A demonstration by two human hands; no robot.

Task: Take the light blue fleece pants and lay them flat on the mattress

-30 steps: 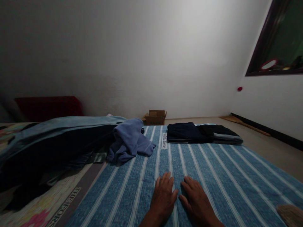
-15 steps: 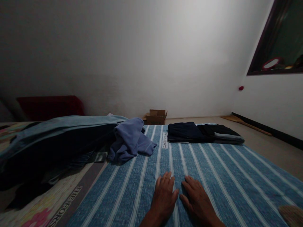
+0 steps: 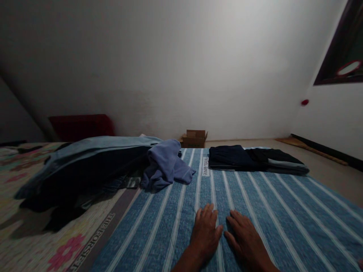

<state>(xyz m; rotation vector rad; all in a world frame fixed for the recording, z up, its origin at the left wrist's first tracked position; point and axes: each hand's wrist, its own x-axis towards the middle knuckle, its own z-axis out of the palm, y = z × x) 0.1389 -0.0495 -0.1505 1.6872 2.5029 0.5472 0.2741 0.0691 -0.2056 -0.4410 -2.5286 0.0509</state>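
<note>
My left hand (image 3: 206, 230) lies flat, palm down, on the blue striped bedding (image 3: 159, 226), its fingers pointing away from me. Beside it, a small gap apart, my right hand (image 3: 244, 234) rests the same way. Neither holds anything. Ahead to the left is a crumpled purple-blue cloth garment (image 3: 164, 164), against a heap of clothes with light blue denim (image 3: 113, 141) on top and dark garments (image 3: 93, 172) below. Ahead to the right lies a folded navy garment (image 3: 228, 156) next to folded black clothing (image 3: 263, 155) with a grey part.
Behind the bedding's far edge stands an open cardboard box (image 3: 195, 139). A red object (image 3: 82, 126) is against the wall at left. Flower-patterned bedding (image 3: 31, 189) spreads along the left. A dark-framed window (image 3: 340, 56) with a round mirror is at upper right.
The view has turned slightly left, so everything appears shifted to the right. Both hands stay flat on the striped bedding, and the clothes have not moved.
</note>
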